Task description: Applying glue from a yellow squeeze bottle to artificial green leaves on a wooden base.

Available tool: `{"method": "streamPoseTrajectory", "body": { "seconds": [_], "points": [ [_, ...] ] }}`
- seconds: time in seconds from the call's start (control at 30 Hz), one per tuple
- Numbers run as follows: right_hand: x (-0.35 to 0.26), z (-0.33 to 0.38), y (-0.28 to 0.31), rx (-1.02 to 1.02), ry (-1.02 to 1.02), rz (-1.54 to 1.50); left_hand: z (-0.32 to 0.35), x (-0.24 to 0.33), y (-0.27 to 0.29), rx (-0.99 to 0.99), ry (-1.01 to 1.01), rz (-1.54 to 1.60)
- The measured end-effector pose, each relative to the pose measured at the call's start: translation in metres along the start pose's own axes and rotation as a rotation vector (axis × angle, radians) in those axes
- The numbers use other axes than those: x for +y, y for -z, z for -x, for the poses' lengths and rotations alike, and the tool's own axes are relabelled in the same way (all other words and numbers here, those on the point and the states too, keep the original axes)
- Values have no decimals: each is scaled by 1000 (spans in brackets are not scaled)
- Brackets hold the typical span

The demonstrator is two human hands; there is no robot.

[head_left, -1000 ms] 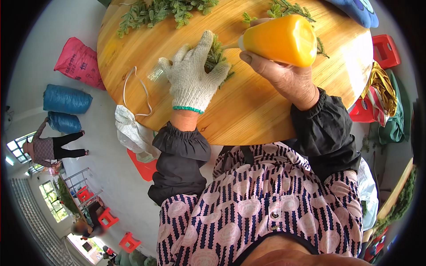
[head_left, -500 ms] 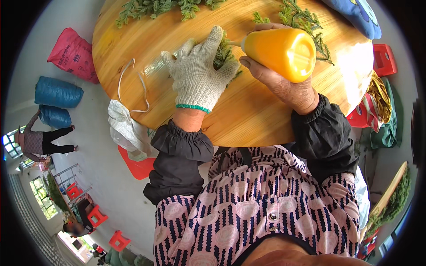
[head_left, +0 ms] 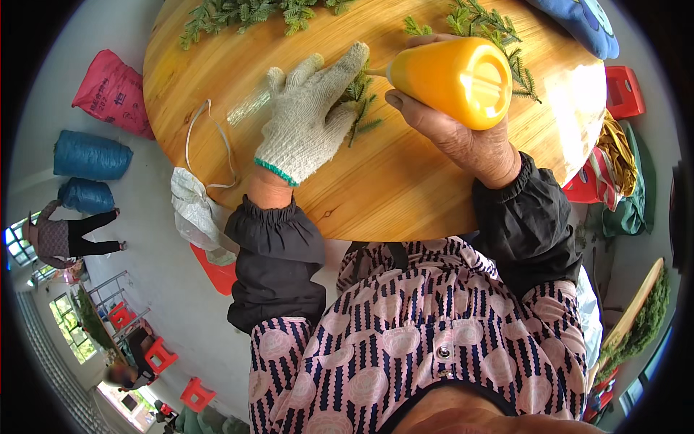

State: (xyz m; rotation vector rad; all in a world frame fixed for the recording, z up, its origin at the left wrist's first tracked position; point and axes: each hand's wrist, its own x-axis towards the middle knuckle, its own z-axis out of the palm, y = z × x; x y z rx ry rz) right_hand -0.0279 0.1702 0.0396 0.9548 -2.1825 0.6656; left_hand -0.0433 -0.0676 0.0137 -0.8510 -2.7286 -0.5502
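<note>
My right hand (head_left: pixel 452 141), bare, is wrapped round an orange-yellow squeeze bottle (head_left: pixel 441 76) tipped on its side, its base facing me. The bottle's thin nozzle (head_left: pixel 377 71) points left at a small green fir sprig (head_left: pixel 359 94). My left hand (head_left: pixel 307 119), in a white knitted glove with a green cuff edge, lies over the sprig with its fingers stretched apart. Part of the sprig shows between thumb and forefinger; the rest is hidden under the glove. Whether the nozzle touches the sprig I cannot tell.
More fir sprigs lie on the round wooden table (head_left: pixel 405 206) at its far left (head_left: pixel 249 14) and beyond the bottle (head_left: pixel 481 22). A white cord loop (head_left: pixel 189 137) rests near the left edge. Blue cloth (head_left: pixel 578 25) sits far right. Red stools (head_left: pixel 625 92) and filled sacks (head_left: pixel 94 155) stand around.
My left hand has shifted left and turned, and its thumb has drawn in toward the forefinger, uncovering more of the sprig's lower end. My right hand still holds the bottle in nearly the same place.
</note>
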Motion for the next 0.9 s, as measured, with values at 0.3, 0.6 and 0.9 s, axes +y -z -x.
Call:
{"method": "streamPoseTrajectory", "body": {
  "seconds": [0.3,0.6,0.9],
  "points": [
    [-3,4,-8,32,-199,-344,-2,-4,2,-100,38,-95],
    [-5,3,-4,-54,52,137,-1,-7,1,-91,59,-107],
    [-8,5,-1,-96,-74,-19,-2,-8,-5,-87,40,-98]
  ]
}}
